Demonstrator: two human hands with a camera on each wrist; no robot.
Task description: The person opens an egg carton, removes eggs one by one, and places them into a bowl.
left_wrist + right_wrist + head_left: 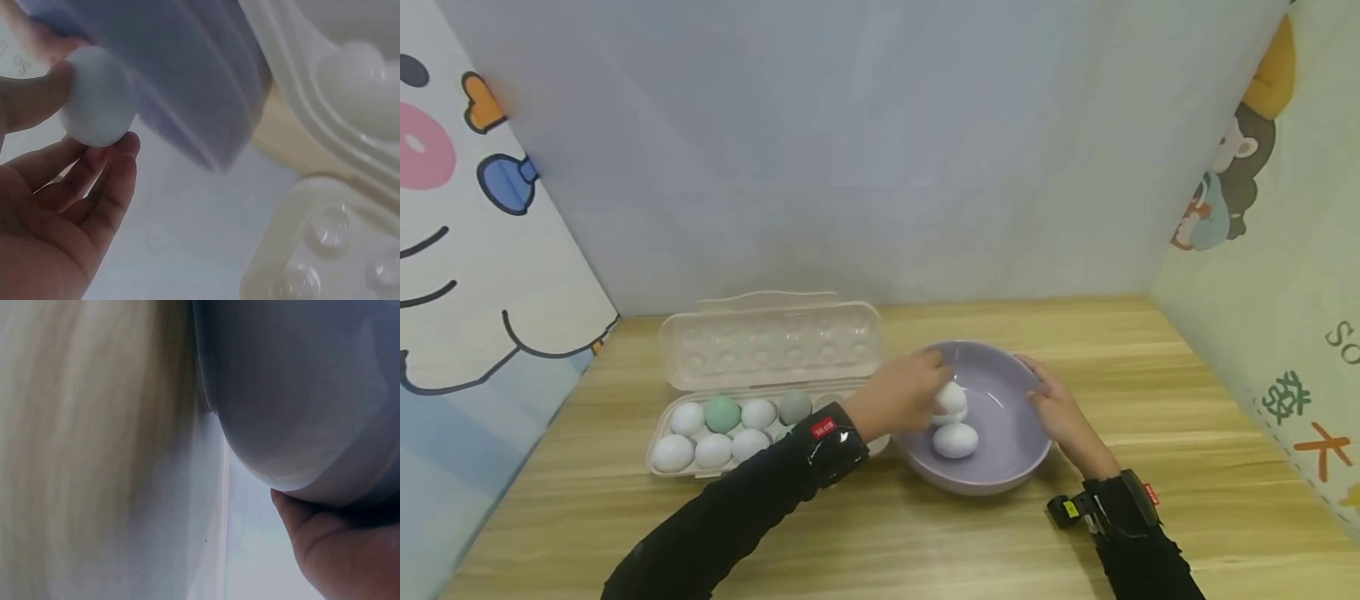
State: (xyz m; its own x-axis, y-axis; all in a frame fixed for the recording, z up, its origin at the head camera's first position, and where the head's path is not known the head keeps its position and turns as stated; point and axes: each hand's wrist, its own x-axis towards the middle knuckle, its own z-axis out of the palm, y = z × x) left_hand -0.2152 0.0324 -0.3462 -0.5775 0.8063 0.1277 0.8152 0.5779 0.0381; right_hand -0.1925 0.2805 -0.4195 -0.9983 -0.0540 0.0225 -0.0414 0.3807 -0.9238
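Note:
My left hand (904, 393) reaches over the left rim of a lilac bowl (1007, 417). In the left wrist view, its thumb and fingers pinch a white egg (99, 97) beside the bowl's wall (187, 75). White eggs (956, 441) lie in the left part of the bowl, just under that hand. My right hand (1063, 417) grips the bowl's right rim, and its thumb (300, 515) presses the outer wall in the right wrist view. Left of the bowl, an egg carton (658, 462) holds several white eggs (673, 452), a green egg (722, 413) and a grey-green egg (795, 407); my left forearm hides part of it.
The carton's clear lid (771, 346) stands raised toward the back wall (880, 167). Wooden tabletop (1150, 400) extends in front and to the right. Printed cloths (1262, 333) bound the table on both sides. A small camera (1063, 510) sticks out from the right wrist.

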